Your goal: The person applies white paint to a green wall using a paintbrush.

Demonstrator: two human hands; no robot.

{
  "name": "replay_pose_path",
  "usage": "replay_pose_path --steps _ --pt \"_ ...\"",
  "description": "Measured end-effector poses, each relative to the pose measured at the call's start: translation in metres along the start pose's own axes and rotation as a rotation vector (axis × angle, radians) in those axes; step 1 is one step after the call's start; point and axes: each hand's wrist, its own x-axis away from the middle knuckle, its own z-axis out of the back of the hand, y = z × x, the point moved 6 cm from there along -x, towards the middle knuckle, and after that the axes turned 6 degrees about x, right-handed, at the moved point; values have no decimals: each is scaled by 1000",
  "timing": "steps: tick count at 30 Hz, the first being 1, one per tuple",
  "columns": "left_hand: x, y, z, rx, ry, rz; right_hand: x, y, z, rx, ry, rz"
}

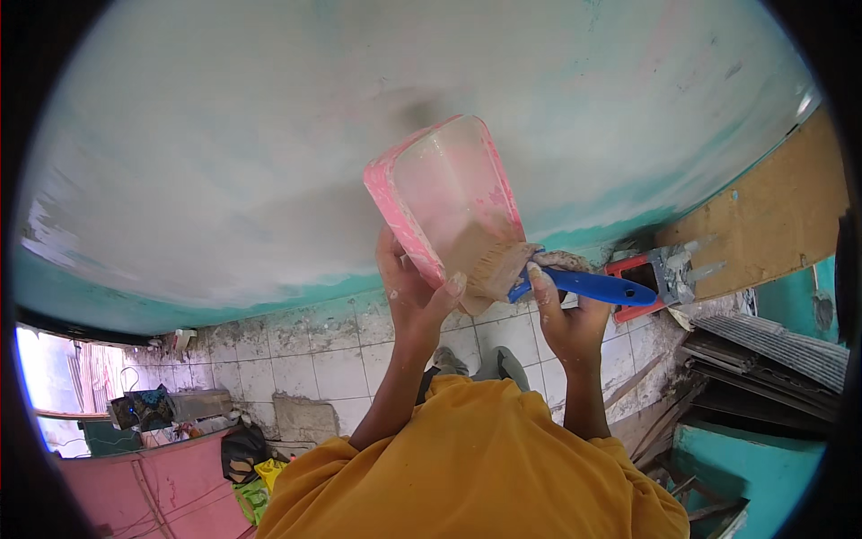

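My left hand point(417, 290) grips the near left edge of a pink plastic tub point(407, 209), which is tilted so that its whitish inside shows. In my right hand point(566, 310) is a wide paintbrush point(599, 286) with a blue handle, held near its ferrule. Its coated bristles rest at the tub's lower end, over a brownish wet mass. Pale smears mark my fingers. Behind the tub rises a wall point(269, 135) coated in patchy white over turquoise.
A red-framed item point(626, 269) smeared with grey lies right of the brush. Stacked corrugated sheets point(774, 350) and a turquoise surface point(741, 465) are at the right. On the tiled floor point(337, 370), bags point(244, 453) sit left beside a pink surface point(188, 485).
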Motion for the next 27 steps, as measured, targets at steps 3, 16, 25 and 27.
replay_pose_path --steps 3,16,25,27 --pt "1 -7 -2 40 40 22 0 6 11 -6 24 -14" --pt "6 -39 -68 131 127 173 -34 76 85 -76 179 -20" --pt "23 -81 -130 152 167 240 -69 128 141 -320 165 -86" --pt "28 -90 -144 149 187 246 -75 141 151 -408 201 -93"
